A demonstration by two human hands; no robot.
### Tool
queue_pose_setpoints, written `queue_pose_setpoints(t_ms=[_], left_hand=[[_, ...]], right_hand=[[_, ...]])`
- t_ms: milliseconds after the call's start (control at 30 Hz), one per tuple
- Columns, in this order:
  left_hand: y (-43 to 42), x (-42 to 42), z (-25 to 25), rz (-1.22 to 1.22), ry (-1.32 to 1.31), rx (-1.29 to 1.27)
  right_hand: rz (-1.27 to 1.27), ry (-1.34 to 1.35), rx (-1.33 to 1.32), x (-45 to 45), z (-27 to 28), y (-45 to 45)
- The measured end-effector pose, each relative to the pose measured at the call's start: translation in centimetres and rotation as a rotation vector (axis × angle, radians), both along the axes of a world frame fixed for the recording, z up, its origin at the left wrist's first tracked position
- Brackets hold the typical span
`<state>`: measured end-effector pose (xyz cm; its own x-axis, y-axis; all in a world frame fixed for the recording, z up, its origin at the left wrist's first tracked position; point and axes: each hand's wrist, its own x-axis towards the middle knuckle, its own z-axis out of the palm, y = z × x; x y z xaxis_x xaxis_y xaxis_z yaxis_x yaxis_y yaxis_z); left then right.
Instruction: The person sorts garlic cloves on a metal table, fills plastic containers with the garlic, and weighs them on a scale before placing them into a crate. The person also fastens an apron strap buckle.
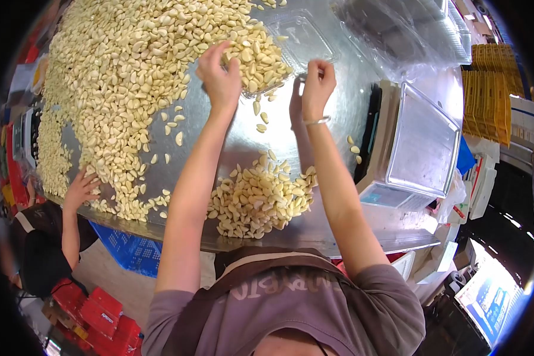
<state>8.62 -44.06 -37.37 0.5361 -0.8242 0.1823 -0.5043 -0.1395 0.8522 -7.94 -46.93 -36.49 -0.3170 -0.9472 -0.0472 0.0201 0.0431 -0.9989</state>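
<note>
My left hand is at the left side of a clear plastic box heaped with peeled garlic cloves. Its thumb and forefinger are apart, beside the cloves, and I see nothing held between them. The box's clear lid lies folded back to the upper right. Close to the lid's near edge is my right hand, fingers curled in; whatever they may hold is hidden. Below the box, a few loose cloves lie on the metal table.
A large garlic pile covers the table's left; a smaller heap sits near me. On the right stand a scale with a metal pan and plastic-wrapped stacked boxes. Another person's hand touches the pile at lower left.
</note>
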Motion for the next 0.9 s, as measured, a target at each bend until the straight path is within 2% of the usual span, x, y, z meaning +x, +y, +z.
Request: queue_pose_setpoints(t_ms=[67,100,200,467,533,667,767,800,867,900], left_hand=[[1.2,0.0,-0.2,0.082,0.088,0.093],[1.1,0.4,-0.6,0.012,0.211,0.136],[1.6,0.7,-1.3,-0.062,0.510,0.047],[6.1,-3.2,-0.8,-0.038,0.697,-0.013],[7.8,-5.2,-0.1,0.006,0.757,0.008],[11.3,-7.8,-0.1,-0.079,0.867,-0.086],[14.3,-7.8,2.8,-0.255,1.092,0.236],[15.2,-7.5,3.5,-0.253,1.072,0.219],[16.8,-6.9,4.5,-0.242,1.030,0.183],[17.6,-6.2,4.8,-0.150,1.057,0.173]], right_hand=[[0.079,0.344,0.094,-1.2,-3.5,1.7],[0.131,0.528,-0.056,-0.8,-3.8,2.7],[0.260,0.783,-0.032,0.0,-4.0,3.4],[0.314,0.770,-0.166,-2.8,-4.5,4.9],[0.301,0.702,-0.101,-4.1,-3.9,6.6],[0.289,0.472,0.013,-4.9,-1.2,11.0],[0.518,0.299,0.023,-3.7,2.7,13.9],[0.586,0.380,-0.117,-3.0,2.7,14.4],[0.726,0.234,0.045,-2.2,3.4,15.5],[0.790,0.307,-0.049,-1.6,4.0,15.3]])
